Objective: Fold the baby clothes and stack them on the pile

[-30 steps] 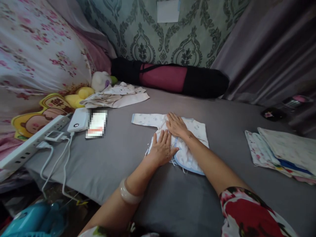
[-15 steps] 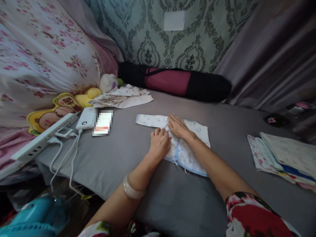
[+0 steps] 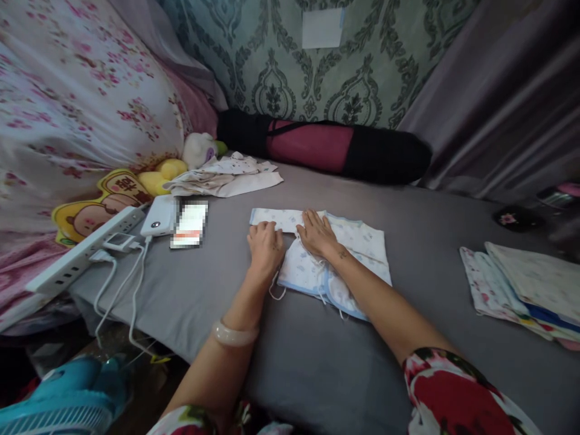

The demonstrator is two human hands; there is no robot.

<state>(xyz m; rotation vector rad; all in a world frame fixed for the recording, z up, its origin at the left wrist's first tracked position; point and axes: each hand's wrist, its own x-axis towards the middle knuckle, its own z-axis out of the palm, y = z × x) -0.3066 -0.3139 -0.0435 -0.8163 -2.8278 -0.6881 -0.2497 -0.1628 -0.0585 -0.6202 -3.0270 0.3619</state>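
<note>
A small white baby shirt (image 3: 299,269) with pale blue prints and blue trim lies spread on the grey sheet, one sleeve stretched out to the left. My left hand (image 3: 266,246) is at the lower edge of that sleeve, its fingers bent and closed on the cloth; the fingertips are partly hidden. Pressed flat on the shirt near the shoulder, my right hand (image 3: 317,234) has its fingers stretched out. Thin white ties hang from the shirt's side and front hem.
Folded cloths (image 3: 534,290) are stacked at the right. On the left are a crumpled garment (image 3: 226,175), a phone (image 3: 189,225), a power bank (image 3: 158,216) and a power strip (image 3: 86,248) with cables. A long black and maroon bag (image 3: 312,145) lies along the wall.
My left hand has moved left from the shirt's body to the outstretched sleeve, uncovering the shirt's left side and a tie. My right hand has shifted slightly left, still flat on the shirt.
</note>
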